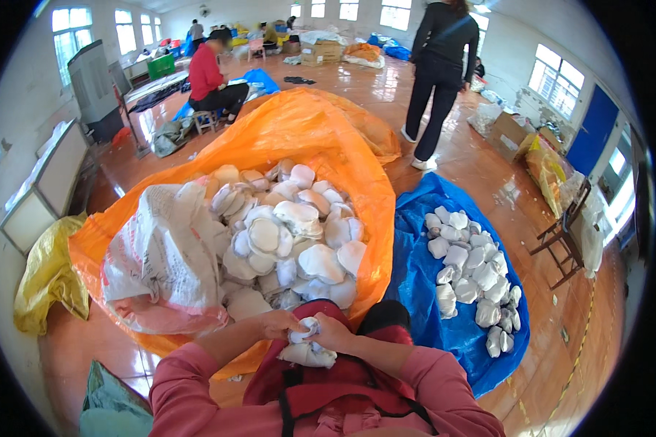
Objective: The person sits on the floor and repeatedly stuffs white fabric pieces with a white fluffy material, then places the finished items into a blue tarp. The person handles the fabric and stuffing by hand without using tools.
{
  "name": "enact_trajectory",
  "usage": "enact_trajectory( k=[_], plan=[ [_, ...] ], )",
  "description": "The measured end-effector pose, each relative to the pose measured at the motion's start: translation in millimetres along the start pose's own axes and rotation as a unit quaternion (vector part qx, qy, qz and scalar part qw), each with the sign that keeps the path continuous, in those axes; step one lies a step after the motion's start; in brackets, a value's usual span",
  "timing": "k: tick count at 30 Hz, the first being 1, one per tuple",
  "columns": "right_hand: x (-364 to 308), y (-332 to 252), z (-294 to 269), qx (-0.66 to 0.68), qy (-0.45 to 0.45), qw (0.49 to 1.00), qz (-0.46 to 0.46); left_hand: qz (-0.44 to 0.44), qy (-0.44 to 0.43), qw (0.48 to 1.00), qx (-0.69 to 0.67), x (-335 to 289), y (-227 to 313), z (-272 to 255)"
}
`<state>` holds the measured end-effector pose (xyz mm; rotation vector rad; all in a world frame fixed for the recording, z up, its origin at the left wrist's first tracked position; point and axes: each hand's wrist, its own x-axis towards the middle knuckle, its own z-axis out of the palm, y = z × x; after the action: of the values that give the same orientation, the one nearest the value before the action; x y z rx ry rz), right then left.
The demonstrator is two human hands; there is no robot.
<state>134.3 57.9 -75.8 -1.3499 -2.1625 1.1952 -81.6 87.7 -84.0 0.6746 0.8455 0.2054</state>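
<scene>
Over my lap, my left hand (278,325) and my right hand (332,333) are closed together on a bundle of white soft pads (307,355). Part of the bundle sticks up between my fingers and the rest hangs below them. Just beyond my knees, a large heap of loose, rounded cup-shaped pads (266,237), white with some beige, lies in an open orange sheet sack (375,266). To the right, several rolled white bundles (481,273) rest on a blue sheet (412,280).
A white woven sack (160,251) leans over the heap's left side. Yellow sacking (51,280) and a green bag (109,404) lie at left. A wooden chair (565,237) stands at right. Ahead, one person in black (441,65) stands and another in red (208,73) sits.
</scene>
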Motion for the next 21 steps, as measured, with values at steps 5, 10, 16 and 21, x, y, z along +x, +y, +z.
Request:
enact_trajectory(
  k=[5,10,16,21],
  plan=[
    [8.7,-4.5,-0.2,-0.047,-0.009,0.999,0.004,0.0,0.073,0.992,0.1,4.7,9.8,4.7],
    [16.2,-0.1,1.5,-0.088,-0.012,0.995,0.042,0.09,0.235,0.915,0.316,4.7,13.7,23.4],
    [9.9,2.5,3.8,-0.077,-0.015,0.997,0.01,0.202,0.327,0.784,0.487,-11.8,-8.9,47.2],
    [-2.7,8.0,-0.9,-0.035,-0.025,0.998,-0.046,0.364,0.325,0.651,0.582,-14.2,-39.5,55.4]
  ],
)
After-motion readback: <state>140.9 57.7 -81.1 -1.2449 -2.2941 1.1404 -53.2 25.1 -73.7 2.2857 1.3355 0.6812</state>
